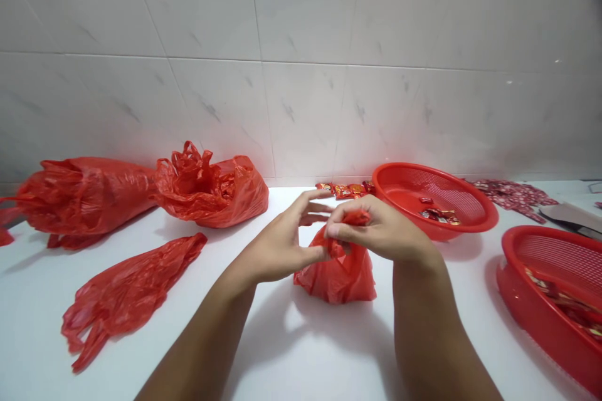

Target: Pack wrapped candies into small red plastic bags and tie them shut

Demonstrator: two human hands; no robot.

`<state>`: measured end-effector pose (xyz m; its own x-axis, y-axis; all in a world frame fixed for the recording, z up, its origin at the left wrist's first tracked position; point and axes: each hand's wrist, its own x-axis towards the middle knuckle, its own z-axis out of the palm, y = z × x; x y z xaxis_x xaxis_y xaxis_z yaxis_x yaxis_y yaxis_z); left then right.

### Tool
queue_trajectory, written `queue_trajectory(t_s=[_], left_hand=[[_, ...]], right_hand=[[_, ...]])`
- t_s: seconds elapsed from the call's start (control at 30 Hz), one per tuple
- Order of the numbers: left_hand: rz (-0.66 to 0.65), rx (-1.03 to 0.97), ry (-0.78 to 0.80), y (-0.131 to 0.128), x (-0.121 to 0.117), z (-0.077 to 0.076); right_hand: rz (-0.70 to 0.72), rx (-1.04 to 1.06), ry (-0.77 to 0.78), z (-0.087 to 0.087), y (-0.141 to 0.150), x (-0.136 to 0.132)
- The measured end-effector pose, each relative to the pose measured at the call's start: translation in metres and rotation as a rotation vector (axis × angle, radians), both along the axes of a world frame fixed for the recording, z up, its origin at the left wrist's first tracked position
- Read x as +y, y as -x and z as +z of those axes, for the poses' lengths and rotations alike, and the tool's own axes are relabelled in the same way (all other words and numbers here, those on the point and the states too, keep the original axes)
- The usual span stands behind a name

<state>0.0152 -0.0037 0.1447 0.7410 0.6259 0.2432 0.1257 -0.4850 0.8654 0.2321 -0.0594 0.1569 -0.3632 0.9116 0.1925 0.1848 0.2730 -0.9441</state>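
The hands (388, 225) partly hide the held bag (339, 279); the view's right edge crops the nearer basket (522, 291).

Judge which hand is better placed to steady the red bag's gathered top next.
Probably the right hand: its thumb and fingers pinch the red bag at its gathered top, while the left hand is open beside it, fingers spread.

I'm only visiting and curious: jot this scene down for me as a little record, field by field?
Right hand: holding the gathered top of a small red bag
Left hand: open, beside the bag's top; contact unclear
Left side: loose red bag, two bulky red bundles behind it
Right side: far basket and near basket, both red, holding small wrapped pieces
By the wall: small red packets
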Motion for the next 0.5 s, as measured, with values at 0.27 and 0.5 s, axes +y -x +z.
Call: queue_trajectory(t_s=[0.27, 0.5], left_hand=[[-0.004, 0.151, -0.037, -0.005, 0.003, 0.003], [0.027, 0.216, 0.015, 0.001, 0.007, 0.006]], right_hand=[[-0.156, -0.258, -0.069, -0.001, -0.006, -0.006], [-0.252, -0.326, -0.17, -0.003, -0.011, -0.006]])
